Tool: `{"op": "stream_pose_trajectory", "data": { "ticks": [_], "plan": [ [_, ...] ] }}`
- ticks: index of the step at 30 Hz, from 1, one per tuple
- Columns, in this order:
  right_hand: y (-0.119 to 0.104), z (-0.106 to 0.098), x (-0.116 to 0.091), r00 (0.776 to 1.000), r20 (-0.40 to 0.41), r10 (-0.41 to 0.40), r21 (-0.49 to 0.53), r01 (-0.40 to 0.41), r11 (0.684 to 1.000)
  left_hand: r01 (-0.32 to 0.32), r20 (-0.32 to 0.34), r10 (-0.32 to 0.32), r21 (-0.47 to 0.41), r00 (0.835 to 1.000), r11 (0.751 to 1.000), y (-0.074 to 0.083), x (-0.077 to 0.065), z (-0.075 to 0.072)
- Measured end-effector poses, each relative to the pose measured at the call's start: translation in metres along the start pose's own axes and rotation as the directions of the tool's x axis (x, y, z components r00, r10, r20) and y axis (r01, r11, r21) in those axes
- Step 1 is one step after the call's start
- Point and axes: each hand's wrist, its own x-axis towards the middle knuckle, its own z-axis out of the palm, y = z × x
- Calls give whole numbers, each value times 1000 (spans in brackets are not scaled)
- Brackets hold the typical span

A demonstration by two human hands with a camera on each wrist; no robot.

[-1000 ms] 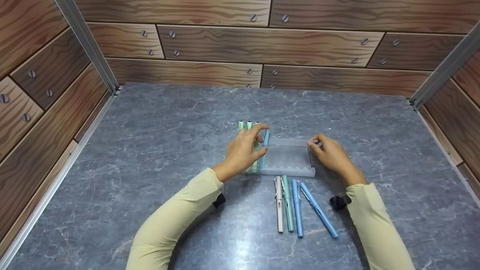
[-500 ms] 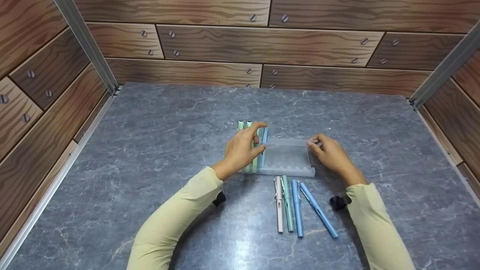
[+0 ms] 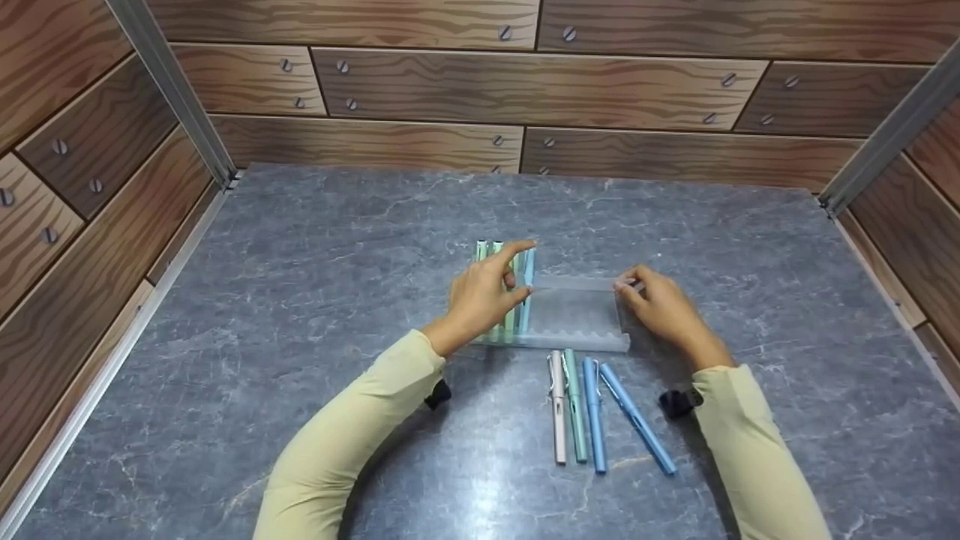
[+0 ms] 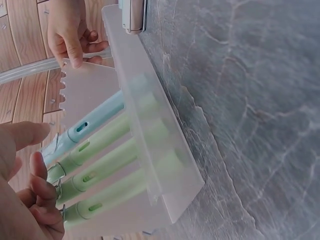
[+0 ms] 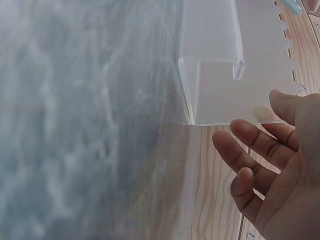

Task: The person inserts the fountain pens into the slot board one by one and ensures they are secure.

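Note:
A translucent pen rack [image 3: 576,311] with notched edges lies mid-table. Several pale green pens [image 4: 115,177] fill its left side, with a light blue pen [image 3: 528,289] beside them. My left hand [image 3: 484,292] is over these pens, thumb and index finger spread apart near the blue pen's far end; whether it touches the pen is hard to tell. With thumb and index finger, my right hand [image 3: 660,304] pinches the rack's far right corner. In the right wrist view, the other fingers [image 5: 245,182] of that hand are loosely bent.
In front of the rack lie a silver pen [image 3: 558,412], a teal green pen [image 3: 575,409], a blue pen [image 3: 593,420] and another blue pen [image 3: 637,420] set at a slant. Wood-patterned walls [image 3: 525,86] bound the grey marbled table [image 3: 337,247].
The light blue pen has shifted slightly left and settled into the rack beside the green ones. My left index finger has straightened away from it. My right hand stays at the corner.

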Motion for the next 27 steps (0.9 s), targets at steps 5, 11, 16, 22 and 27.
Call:
{"op": "stream_pose_trajectory", "data": {
  "ticks": [5, 11, 16, 22, 27],
  "plan": [
    [-1, -1, 1, 1000, 11, 10, -13, -10, 1000, -6, -5, 5, -16, 1000, 1000, 0, -2, 0],
    [0, 1, 1, 1000, 2, 3, -10, -3, 1000, 1, 19, -2, 9, 1000, 1000, 2, -7, -1],
    [-1, 0, 0, 1000, 4, 5, -10, -5, 1000, -4, 38, 3, 27, 999, 1000, 4, -11, -1],
    [0, 0, 0, 1000, -2, 7, -3, -7, 1000, -2, 60, 0, 27, 998, 1000, 5, -15, 1],
    [0, 1, 0, 1000, -7, 1, 1, -1, 1000, -10, 110, 6, 36, 994, 999, 6, -19, 4]
  ]
}}
